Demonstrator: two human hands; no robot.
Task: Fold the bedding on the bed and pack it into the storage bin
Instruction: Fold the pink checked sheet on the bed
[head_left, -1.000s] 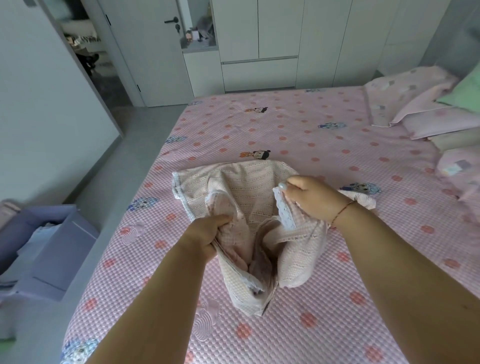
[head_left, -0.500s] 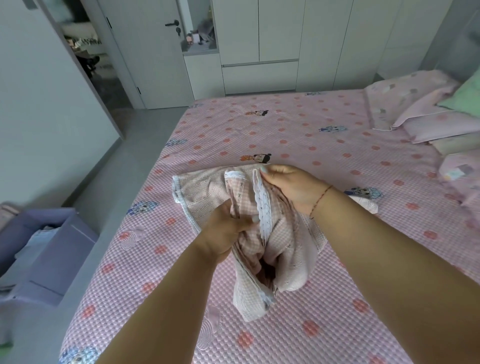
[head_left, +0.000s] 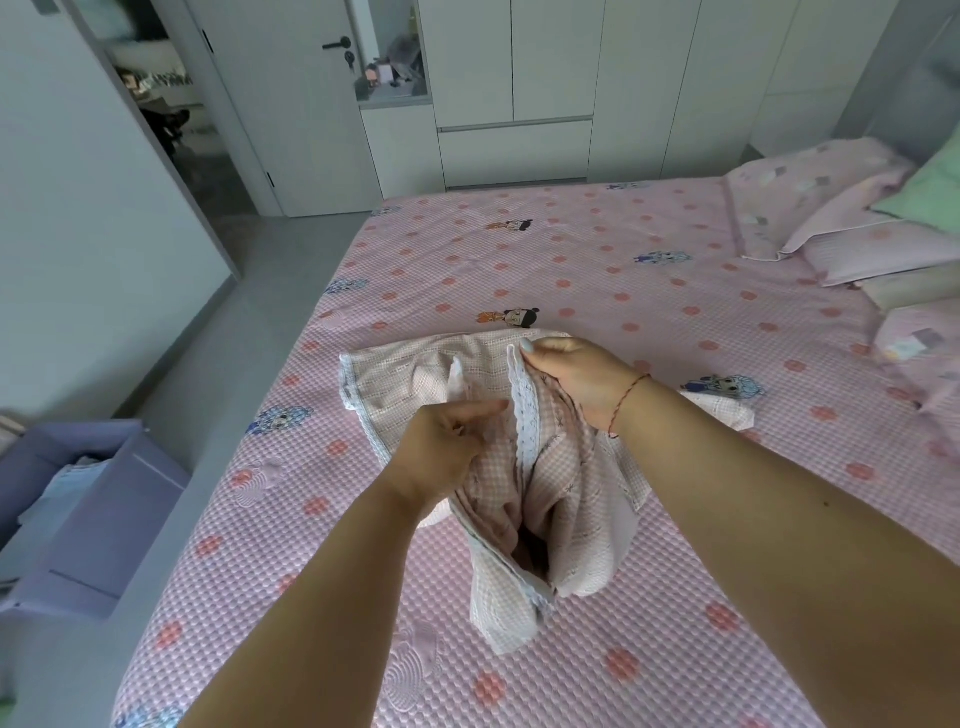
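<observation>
Lying bunched on the bed (head_left: 597, 270), long axis toward the viewer, the blanket (head_left: 566, 499) is pinched by both hands' fingers: left hand (head_left: 441, 447), right hand (head_left: 582, 379). Pillows (head_left: 852, 244) sit far right; storage bin (head_left: 93, 509) stands on the floor, left.

Both bare forearms reach from lower frame toward centre. Left hand (head_left: 441, 447) at centre, fingers curled, gripping bunched pink checked lace-edged blanket (head_left: 550, 493). Right hand (head_left: 576, 379) just above-right, red string bracelet (head_left: 626, 400) on wrist, pinching blanket's lace edge.

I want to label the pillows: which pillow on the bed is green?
The green pillow at the far right edge, resting on top of the pink pillows; it is the only one that is not pink.
</observation>
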